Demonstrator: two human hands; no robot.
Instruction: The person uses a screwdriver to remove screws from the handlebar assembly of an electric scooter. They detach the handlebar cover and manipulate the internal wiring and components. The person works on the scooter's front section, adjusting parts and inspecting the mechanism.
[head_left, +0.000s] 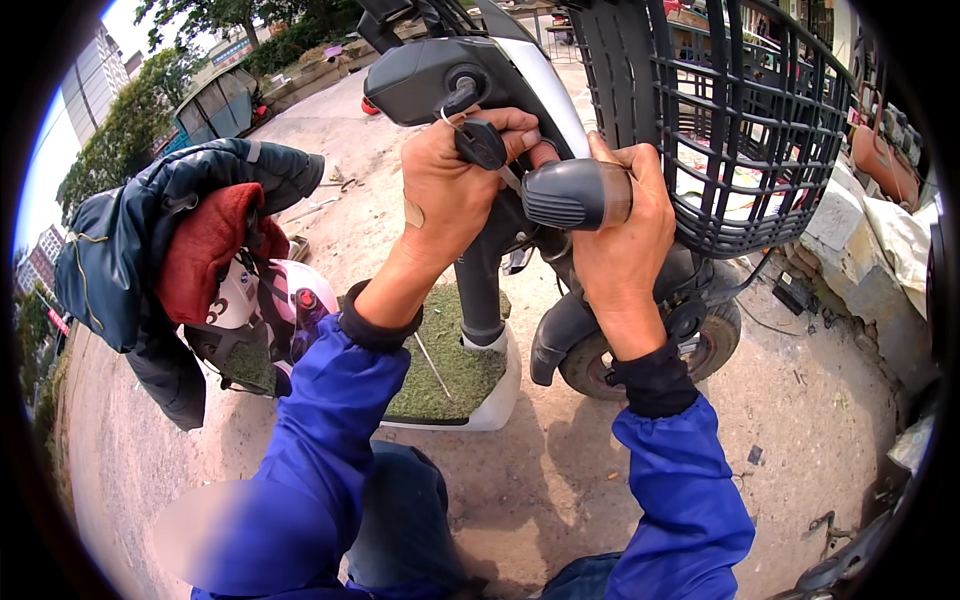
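My right hand (632,215) is wrapped round a dark grey, rounded, ribbed housing (563,195), whose kind I cannot make out. Close by, my left hand (450,180) is closed, its fingertips meeting near a short reddish cylinder (543,154); what it pinches is hidden. A key (462,97) sits in the lock of the electric scooter's black front panel (418,82), and a black key fob (481,145) hangs from it over my left fingers. Below, a thin metal rod (434,366) lies on the scooter's green grass-like footboard mat (455,375).
A black basket (755,120) is at the scooter's front, above its front wheel (715,340). At left, a dark jacket (115,260), a red cloth (212,255) and helmets (235,300) are piled together. A broken concrete ledge (850,250) runs along the right.
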